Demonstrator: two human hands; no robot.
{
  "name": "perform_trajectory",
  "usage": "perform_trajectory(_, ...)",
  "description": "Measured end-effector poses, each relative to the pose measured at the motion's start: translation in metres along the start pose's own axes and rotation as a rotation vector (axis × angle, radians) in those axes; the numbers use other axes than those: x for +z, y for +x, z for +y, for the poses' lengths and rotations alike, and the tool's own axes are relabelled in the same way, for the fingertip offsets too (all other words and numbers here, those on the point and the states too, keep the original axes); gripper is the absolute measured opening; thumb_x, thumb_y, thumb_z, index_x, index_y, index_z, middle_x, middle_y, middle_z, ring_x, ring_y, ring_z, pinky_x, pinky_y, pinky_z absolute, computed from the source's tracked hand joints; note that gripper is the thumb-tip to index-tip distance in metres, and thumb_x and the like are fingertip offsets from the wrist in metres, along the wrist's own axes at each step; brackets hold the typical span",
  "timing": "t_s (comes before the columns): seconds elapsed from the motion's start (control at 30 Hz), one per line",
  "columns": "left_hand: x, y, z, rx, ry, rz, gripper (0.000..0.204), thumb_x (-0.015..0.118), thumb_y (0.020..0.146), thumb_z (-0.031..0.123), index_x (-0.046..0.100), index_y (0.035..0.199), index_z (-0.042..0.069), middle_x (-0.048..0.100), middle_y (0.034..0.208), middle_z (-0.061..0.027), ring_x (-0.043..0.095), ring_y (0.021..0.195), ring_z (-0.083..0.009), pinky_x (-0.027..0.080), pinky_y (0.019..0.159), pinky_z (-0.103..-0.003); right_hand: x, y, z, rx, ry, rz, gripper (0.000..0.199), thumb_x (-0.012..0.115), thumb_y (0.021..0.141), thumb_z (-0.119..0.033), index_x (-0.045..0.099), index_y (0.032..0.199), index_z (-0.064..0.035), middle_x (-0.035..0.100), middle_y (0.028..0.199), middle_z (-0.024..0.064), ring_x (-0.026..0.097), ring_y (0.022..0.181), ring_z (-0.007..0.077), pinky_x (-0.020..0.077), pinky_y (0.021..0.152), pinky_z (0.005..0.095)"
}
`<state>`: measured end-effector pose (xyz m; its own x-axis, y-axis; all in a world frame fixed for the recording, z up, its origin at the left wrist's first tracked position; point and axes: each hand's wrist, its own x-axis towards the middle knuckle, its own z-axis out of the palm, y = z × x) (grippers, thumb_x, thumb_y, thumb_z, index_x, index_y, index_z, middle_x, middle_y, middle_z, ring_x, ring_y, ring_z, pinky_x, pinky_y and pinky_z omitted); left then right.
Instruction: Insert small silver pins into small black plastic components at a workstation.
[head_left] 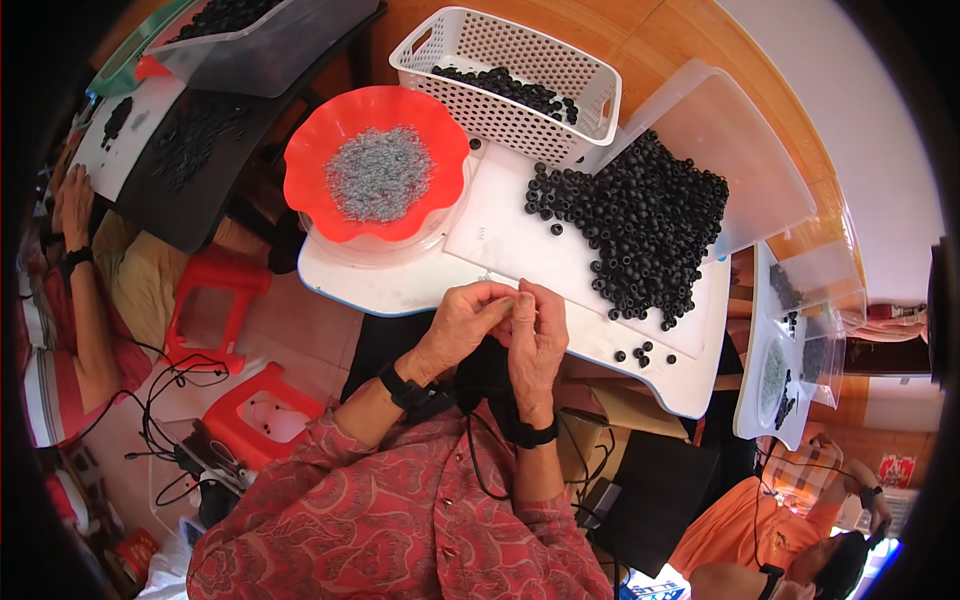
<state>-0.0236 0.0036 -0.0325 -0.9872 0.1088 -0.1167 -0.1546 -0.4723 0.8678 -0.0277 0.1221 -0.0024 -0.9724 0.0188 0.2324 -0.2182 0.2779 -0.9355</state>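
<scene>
My left hand (452, 328) and my right hand (538, 350) meet at the fingertips just off the near edge of the white table (385, 285). Both are closed in a pinch; whatever sits between the fingers is too small or hidden to name. Beyond them lies a white board (510, 235), with a large heap of small black ring-like pieces (650, 220) on its right part. Left of the board, a red wavy-rimmed bowl (310, 190) holds many tiny grey metallic pieces (380, 172).
At the back stands a white perforated basket (500, 105) containing black pieces. A clear plastic bin (745, 150) lies tipped behind the heap. Several loose black pieces dot the table's right edge. Red stools (215, 300) stand left. Other people work at left and lower right; cables trail on the floor.
</scene>
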Motion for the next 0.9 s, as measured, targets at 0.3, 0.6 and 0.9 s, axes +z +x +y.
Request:
perform_trajectory(0.3,0.003,-0.014,-0.005,0.025,-0.259,0.026,0.018,0.057,0.095,0.005,0.063,0.109,-0.006,0.062,0.095,-0.0040,0.058,0.086,-0.0108,0.050,0.080,-0.025,0.015,-0.001,-0.009,0.107,0.042,-0.152,0.036,0.068,0.091,-0.022,0.059,0.113,0.0057,0.068,0.096,0.0155,0.064,0.089,0.0222,0.0511,0.080,0.0324)
perform_trajectory(0.6,0.010,-0.017,0.012,0.097,-0.371,-0.030,0.027,0.059,0.096,0.016,0.062,0.113,-0.005,0.045,0.080,0.0056,0.042,0.071,-0.0047,0.041,0.068,-0.020,0.015,-0.001,-0.031,0.170,0.020,-0.129,0.062,0.078,0.080,-0.027,0.052,0.123,0.0081,0.067,0.099,0.0163,0.063,0.085,0.0182,0.0523,0.074,0.0298)
perform_trajectory(0.9,0.005,-0.019,0.015,0.068,-0.473,-0.089,0.033,0.062,0.095,0.018,0.060,0.115,-0.007,0.045,0.079,0.0055,0.042,0.071,-0.0043,0.041,0.069,-0.020,0.016,-0.004,-0.050,0.279,-0.108,-0.125,0.069,0.081,0.075,-0.031,0.052,0.123,0.0086,0.058,0.085,0.0053,0.051,0.072,0.0103,0.0460,0.065,0.0239)
